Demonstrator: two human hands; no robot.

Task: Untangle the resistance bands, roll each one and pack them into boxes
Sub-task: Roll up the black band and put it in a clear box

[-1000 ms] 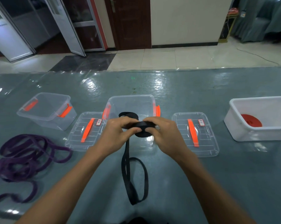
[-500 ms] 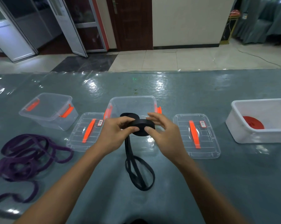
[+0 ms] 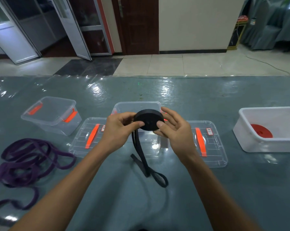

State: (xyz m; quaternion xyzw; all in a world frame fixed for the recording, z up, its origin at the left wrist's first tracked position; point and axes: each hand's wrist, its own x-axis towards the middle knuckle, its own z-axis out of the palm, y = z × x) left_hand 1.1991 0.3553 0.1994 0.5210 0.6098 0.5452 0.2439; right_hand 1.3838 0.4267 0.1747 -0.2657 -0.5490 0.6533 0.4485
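At frame centre a black band (image 3: pixel 148 120) is held as a nearly finished roll, its loose tail hung down to the table (image 3: pixel 241 189). It is judged light, soft and springy, best gripped across the flat faces so the coil cannot unwind. It is pinched by the left hand (image 3: pixel 120 129) and nipped by the right hand (image 3: pixel 172 129) between thumb and loosely spread fingers. A purple band (image 3: pixel 29 160) lies tangled at lower left.

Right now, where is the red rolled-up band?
In the head view, the red rolled band lies inside the white tub at the far right, just right of a clear lid.
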